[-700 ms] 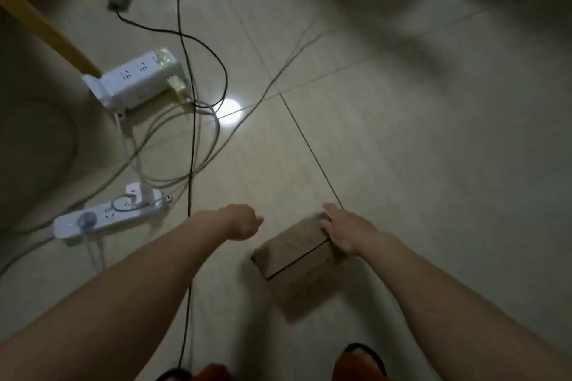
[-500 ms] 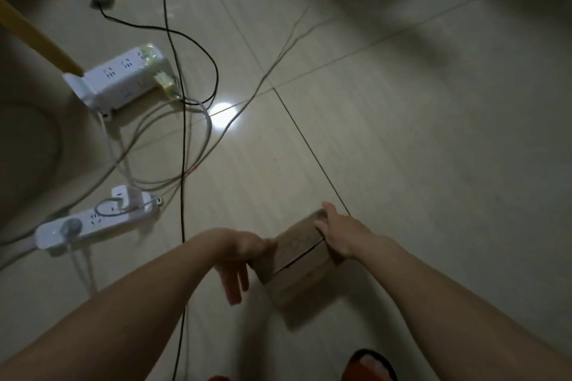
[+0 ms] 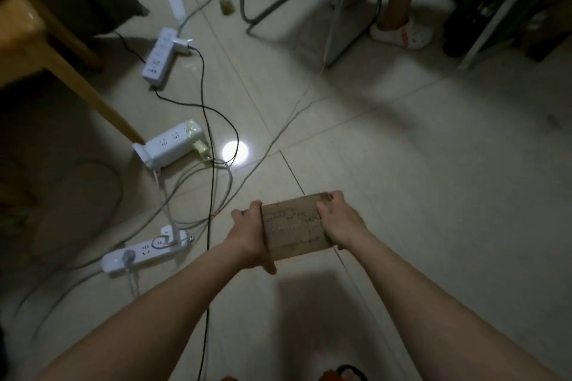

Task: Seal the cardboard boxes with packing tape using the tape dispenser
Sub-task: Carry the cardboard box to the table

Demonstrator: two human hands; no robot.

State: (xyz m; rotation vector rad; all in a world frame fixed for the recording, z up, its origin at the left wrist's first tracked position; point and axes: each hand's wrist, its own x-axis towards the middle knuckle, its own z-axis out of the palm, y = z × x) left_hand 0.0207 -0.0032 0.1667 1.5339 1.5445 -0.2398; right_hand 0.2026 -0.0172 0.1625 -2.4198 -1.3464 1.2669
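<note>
Brown cardboard box [image 3: 295, 226] sits just below the middle of the view, held off the pale tiled floor [image 3: 433, 195] between both hands, its broad face turned up toward the camera. Faint rows of dotted printing run across that face, too blurred to read, and no brand can be made out. At the box's nine o'clock end the left hand [image 3: 249, 233] grips it, fingers curled over the far edge and the thumb hooked under the near corner. At its three o'clock end the right hand [image 3: 339, 221] grips likewise, fingers wrapped over the far top corner and the palm pressed to the short side. A dark shadow of the box lies on the tiles at six o'clock from it. Three white power strips lie on the floor toward nine to eleven o'clock: the nearest power strip [image 3: 145, 249] just left of the left forearm, a blocky multi-socket one [image 3: 171, 145] beside a wooden table leg [image 3: 93, 96], and a third power strip [image 3: 159, 56] farther off. A black cable [image 3: 212, 195] runs from the far strip down past the left wrist, and grey cords loop between the strips. At one o'clock stand metal chair legs [image 3: 272, 9] and another person's foot in a white clog [image 3: 402, 32].
</note>
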